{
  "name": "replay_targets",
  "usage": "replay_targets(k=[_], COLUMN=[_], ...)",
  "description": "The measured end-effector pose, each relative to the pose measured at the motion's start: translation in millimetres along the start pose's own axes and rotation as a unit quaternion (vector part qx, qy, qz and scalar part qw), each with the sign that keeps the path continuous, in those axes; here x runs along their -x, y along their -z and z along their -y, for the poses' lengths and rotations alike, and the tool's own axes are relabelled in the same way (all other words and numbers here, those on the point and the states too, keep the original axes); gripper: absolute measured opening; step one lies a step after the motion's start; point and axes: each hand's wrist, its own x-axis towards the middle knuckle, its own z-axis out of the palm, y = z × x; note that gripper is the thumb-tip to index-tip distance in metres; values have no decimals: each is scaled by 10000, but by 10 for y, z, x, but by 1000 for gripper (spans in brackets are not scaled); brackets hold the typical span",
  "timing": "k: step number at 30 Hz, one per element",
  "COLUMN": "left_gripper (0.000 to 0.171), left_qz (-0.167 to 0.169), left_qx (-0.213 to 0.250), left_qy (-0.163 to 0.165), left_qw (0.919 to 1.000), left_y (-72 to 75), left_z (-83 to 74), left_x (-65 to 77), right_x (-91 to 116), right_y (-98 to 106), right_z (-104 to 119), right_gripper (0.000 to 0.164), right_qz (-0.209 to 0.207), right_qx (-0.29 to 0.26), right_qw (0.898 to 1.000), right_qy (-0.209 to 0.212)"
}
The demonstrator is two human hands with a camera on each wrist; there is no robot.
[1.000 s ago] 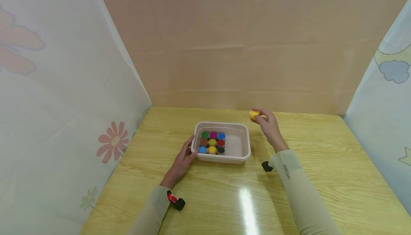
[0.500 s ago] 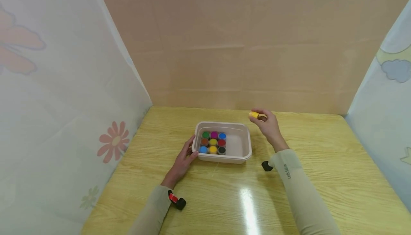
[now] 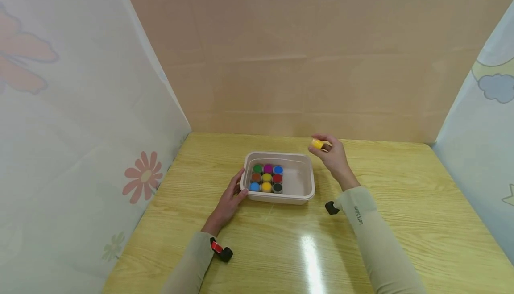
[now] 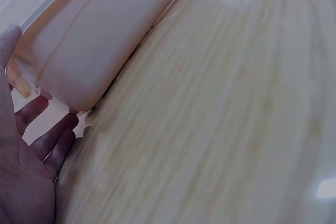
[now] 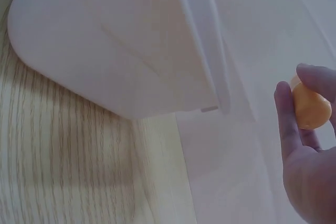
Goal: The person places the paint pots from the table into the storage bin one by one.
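My right hand (image 3: 337,161) pinches a small jar with yellow contents (image 3: 317,144) between thumb and fingertips, raised just beyond the right end of a pale pink plastic tub (image 3: 299,198). In the right wrist view the jar (image 5: 311,107) shows as a rounded yellow piece with a paler end, partly covered by the thumb. My left hand (image 3: 227,202) holds the tub's near left corner, thumb at the rim and fingers along the outer side. Inside the tub's left part, several small jars (image 3: 267,178) stand in rows, with green, purple, blue, brown, yellow, red and black tops.
The tub stands on a wood-grain table (image 3: 277,245), which reflects a bright light near the front. A brown backdrop (image 3: 257,62) rises behind the table. Patterned white sheets (image 3: 96,120) hang at both sides. Each wrist carries a small black camera (image 3: 226,254).
The yellow jar has been turned in my right hand's fingertips, and that hand has shifted slightly left. My left hand keeps its place on the tub.
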Motion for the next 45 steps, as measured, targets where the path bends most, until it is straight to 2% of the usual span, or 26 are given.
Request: replay_targets(k=[6,14,22,34,45], left_gripper=[65,66,66,65,65], left_qz=[-46,-8,-27,-49,-25], left_qx=[-110,-285,-312,-298,-231], left_qy=[8,-195,-174,-207,-244], left_qw=[9999,9994,9994,9993,9994], left_y=[0,8,10,7,16], left_z=[-13,10,4,15,32], left_x=[28,-11,-12,-21,-25], right_x=[20,-2,9,-3,24], right_y=[-63,-126,-188,-256,-367], right_z=[34,73,67,29,13], right_gripper=[48,45,37,47,40], right_qz=[96,99,229,826,1228], right_qx=[278,887,930,1113,1458], right_qw=[9996,9960,9950,9903,9817], right_qy=[-48,64,283,87,46])
